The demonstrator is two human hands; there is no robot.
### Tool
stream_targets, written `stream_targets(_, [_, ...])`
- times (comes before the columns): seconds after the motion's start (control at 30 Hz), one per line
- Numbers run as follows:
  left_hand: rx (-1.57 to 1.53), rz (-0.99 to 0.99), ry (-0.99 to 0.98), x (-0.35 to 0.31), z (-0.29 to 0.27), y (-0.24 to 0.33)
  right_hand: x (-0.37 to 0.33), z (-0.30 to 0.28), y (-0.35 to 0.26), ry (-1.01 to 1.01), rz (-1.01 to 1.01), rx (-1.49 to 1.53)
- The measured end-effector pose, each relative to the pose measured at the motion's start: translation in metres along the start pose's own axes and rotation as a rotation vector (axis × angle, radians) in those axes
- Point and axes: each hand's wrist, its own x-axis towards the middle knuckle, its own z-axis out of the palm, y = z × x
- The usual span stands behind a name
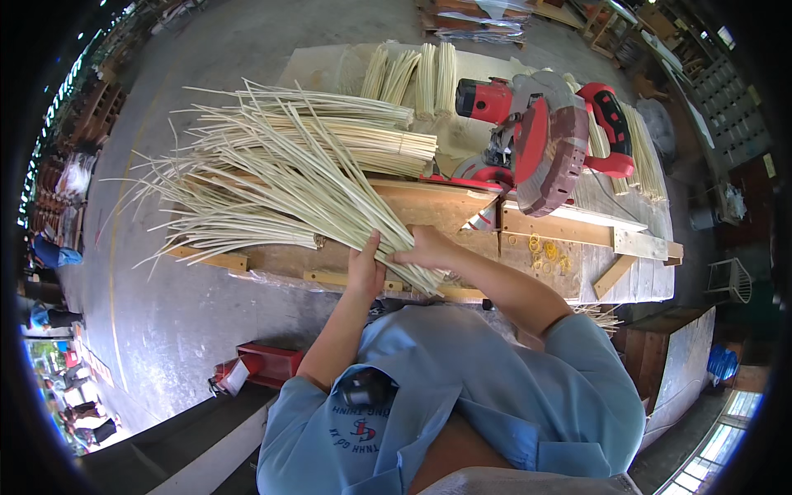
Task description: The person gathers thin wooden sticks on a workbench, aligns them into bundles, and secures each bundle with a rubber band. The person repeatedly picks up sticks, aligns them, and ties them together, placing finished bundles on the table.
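Note:
A thick bundle of long, pale rattan-like sticks [330, 194] slants across the near edge of the workbench, its far ends fanned out to the upper left. My left hand [365, 266] is closed on the left side of the bundle, near its even lower end. From the other side, my right hand [425, 247] wraps over the same sticks, close to the left hand. Behind and left of it, more loose sticks [239, 231] lie on the bench, beside a bundle with aligned ends [396, 147].
A red miter saw [549, 136] stands on the bench, right of the sticks. Yellow rubber bands [550, 250] lie before its wooden fence [569, 227]. Short tied bundles [425, 78] rest at the back. A red container [268, 363] is at lower left.

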Motion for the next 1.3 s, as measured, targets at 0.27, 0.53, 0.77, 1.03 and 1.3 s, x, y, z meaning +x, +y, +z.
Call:
stream_targets(0.27, [0.001, -0.065, -0.088, -0.001, -0.003, 0.014, 0.004, -0.026, 0.002, -0.087, 0.147, 0.427])
stream_targets(0.53, [0.062, 0.021, -0.038, 0.006, 0.005, 0.010, 0.021, -0.024, -0.002, -0.107, 0.012, 0.151])
stream_targets(0.77, [0.102, 0.029, -0.030, 0.004, 0.002, 0.013, 0.012, -0.031, -0.015, -0.241, 0.102, 0.434])
stream_targets(1.03, [0.143, 0.184, -0.104, -0.010, 0.004, 0.013, 0.010, -0.032, 0.004, -0.320, -0.012, 0.799])
stream_targets(1.3, [0.143, -0.070, -0.053, 0.000, 0.007, 0.030, 0.020, -0.022, 0.011, -0.217, 0.153, 0.690])
